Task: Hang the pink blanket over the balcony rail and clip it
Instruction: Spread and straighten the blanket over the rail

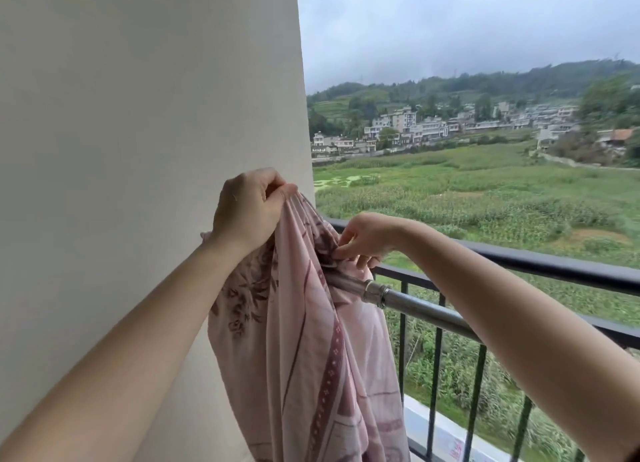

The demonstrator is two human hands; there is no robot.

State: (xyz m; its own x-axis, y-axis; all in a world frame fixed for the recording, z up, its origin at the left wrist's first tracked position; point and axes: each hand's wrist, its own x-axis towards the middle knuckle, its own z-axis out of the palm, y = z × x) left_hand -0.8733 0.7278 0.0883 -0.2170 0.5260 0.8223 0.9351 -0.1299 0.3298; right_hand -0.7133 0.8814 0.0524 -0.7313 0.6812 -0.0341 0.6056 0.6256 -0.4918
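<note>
Pink floral blanket (304, 357) over steel pole (422, 306)

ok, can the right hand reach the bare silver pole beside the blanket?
Probably yes: the right hand pinches the pink blanket just above the silver pole, whose bare stretch beside it is uncovered; it must let go first.
</note>
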